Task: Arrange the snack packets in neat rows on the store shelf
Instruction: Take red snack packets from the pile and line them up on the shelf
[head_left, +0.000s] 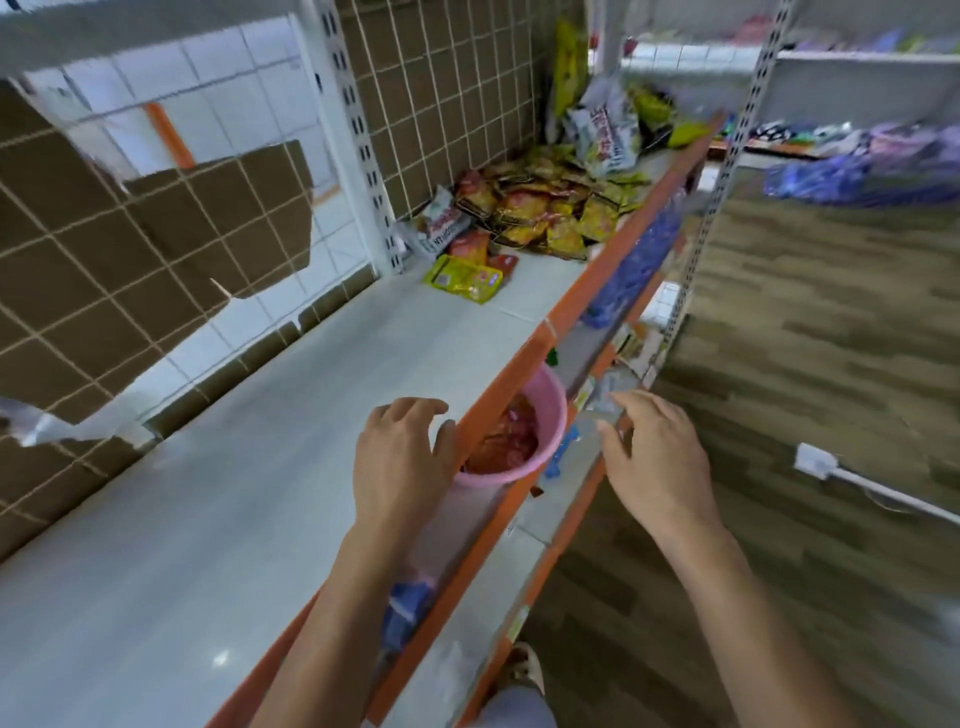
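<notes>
While both hands hang in front of the rack, neither holds anything. Left hand sits over the front edge of the shelf, fingers loosely curled and apart, thumb near the orange lip; can't tell if it touches. Right hand is further out, over the lower tiers' edges, fingers relaxed and slightly spread, empty.

Snack packets lie in a loose red-and-yellow heap at the far end of the shelf, against the mesh back, not in rows. A yellow packet lies flat just in front of the heap, nearer the person. Behind the heap stands a white bag, tilted.

A pink bowl sits on the tier below, between the two hands in view, with red packets inside. Torn cardboard backs the mesh on the left. Blue packs lie on the next rack, blurred. Wood-look floor on the right.
</notes>
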